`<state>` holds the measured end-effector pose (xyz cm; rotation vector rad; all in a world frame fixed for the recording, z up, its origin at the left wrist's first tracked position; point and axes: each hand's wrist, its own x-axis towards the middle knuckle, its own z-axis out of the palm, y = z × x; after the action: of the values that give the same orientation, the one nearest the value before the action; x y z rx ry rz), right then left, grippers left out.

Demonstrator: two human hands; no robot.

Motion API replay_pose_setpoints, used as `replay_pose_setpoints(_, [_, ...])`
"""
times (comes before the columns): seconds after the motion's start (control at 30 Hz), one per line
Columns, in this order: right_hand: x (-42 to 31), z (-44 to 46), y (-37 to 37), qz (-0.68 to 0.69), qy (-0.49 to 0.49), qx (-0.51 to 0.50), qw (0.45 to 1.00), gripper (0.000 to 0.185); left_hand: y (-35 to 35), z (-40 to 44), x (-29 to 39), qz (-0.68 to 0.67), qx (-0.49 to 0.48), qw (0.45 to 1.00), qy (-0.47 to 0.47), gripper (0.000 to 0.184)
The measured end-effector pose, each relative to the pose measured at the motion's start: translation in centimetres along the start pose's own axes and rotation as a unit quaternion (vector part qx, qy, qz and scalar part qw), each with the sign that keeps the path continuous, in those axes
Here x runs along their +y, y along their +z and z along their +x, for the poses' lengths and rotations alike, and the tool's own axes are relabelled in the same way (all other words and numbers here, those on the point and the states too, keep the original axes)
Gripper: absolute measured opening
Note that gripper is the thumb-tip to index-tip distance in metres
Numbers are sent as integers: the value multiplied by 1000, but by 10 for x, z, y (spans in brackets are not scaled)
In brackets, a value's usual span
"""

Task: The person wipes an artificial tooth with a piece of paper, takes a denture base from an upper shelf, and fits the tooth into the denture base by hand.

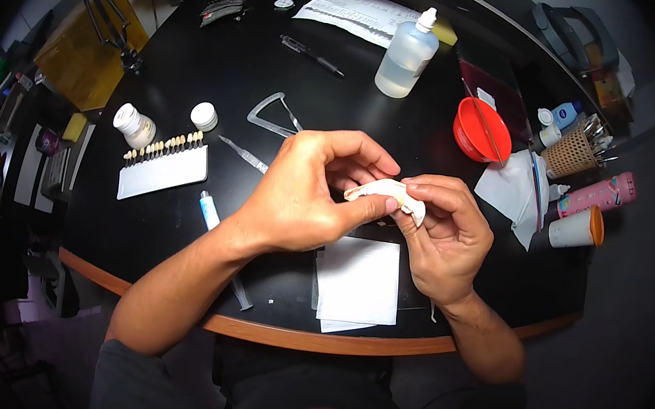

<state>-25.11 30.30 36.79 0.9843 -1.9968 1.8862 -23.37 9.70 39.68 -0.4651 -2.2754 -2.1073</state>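
Note:
Above the table's front part, my left hand and my right hand meet around a small cream-white curved piece, which looks like a dental cast. My left thumb presses along its near side, and the left fingers curl behind it. The fingertips and thumb of my right hand pinch its right end. Both hands cover part of the cast. Below them lies a stack of white paper sheets. Left of my left hand are a pointed metal instrument and a metal caliper gauge.
On the left stand a tooth shade guide, a white jar and a round lid. A syringe lies partly under my left forearm. Farther back are a pen, a clear bottle and a red bowl.

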Motion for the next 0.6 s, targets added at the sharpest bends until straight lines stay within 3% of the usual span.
replay_pose_setpoints(0.13, [0,2,-6,-58,-77,-15,995,32,3,0,-4,64,17,991,118,33])
replay_pose_setpoints(0.3, [-5,1,-5,-51,-62,-2,997,37,3,2,-5,130,40,964,230,33])
replay_pose_setpoints(0.6, [-6,3,-8,-86,-78,-22,993,38,4,2,-4,191,59,944,263,28])
